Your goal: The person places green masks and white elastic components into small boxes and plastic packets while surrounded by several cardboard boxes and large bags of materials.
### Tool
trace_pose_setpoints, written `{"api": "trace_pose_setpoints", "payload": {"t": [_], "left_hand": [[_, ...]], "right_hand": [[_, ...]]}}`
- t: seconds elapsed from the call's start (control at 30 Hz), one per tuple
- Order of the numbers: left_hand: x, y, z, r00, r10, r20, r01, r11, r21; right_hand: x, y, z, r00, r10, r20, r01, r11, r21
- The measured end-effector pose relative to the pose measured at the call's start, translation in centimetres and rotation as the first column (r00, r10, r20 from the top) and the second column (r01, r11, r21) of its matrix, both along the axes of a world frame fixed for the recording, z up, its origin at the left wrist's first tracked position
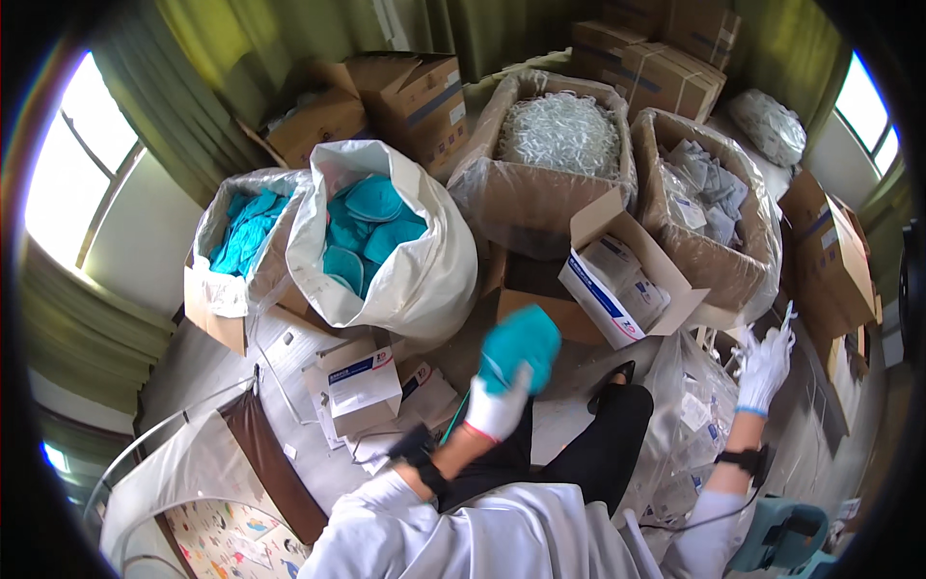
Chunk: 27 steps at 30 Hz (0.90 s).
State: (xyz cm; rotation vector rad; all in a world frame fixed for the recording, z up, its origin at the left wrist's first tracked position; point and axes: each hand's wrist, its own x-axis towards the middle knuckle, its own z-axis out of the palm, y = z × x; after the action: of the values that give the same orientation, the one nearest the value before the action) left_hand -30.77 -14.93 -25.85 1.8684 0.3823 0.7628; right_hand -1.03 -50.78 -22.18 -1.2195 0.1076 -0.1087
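Note:
My left hand point(500, 409), in a white glove with a red cuff edge, grips a teal rounded fabric piece point(521, 345) in front of my lap. The piece is blurred by motion, and a thin teal cord hangs beside my wrist. Off to the right, my gloved right hand point(767, 369) is raised with its fingers apart, near a lined carton point(719, 270) of grey cloth point(709, 188). Similar teal pieces point(371, 227) fill a large white sack point(449, 251) ahead on the left.
A lined carton point(540, 207) of shiny clear strips stands far centre. In front of it, an open white box point(603, 294) holds small packets. Left of my legs lie smaller boxes point(362, 386). A clear plastic bag point(666, 425) of packets stands by my right leg; teal cloth point(246, 236) fills another carton.

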Motion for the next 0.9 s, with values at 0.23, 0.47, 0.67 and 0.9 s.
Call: {"api": "trace_pose_setpoints", "payload": {"t": [0.23,0.47,0.67,0.9], "left_hand": [[4.2,22.1,2.6,0.897,0.42,0.137,-0.029,0.366,-0.93],[4.8,17.0,0.8,0.992,0.073,0.103,0.072,0.348,-0.935],[7.1,1.7,4.5,0.88,-0.459,-0.127,0.41,0.866,-0.287],[9.1,-6.3,6.3,0.685,-0.727,-0.05,0.711,0.682,-0.174]], "right_hand": [[-10.0,5.1,-4.8,0.941,0.28,-0.19,-0.208,0.921,0.328],[-12.4,10.2,1.0,0.909,0.34,-0.241,-0.243,0.902,0.357],[-12.4,10.7,4.9,0.857,0.45,-0.25,-0.332,0.855,0.398],[-13.5,9.9,5.2,0.789,0.601,-0.131,-0.402,0.665,0.63]]}}
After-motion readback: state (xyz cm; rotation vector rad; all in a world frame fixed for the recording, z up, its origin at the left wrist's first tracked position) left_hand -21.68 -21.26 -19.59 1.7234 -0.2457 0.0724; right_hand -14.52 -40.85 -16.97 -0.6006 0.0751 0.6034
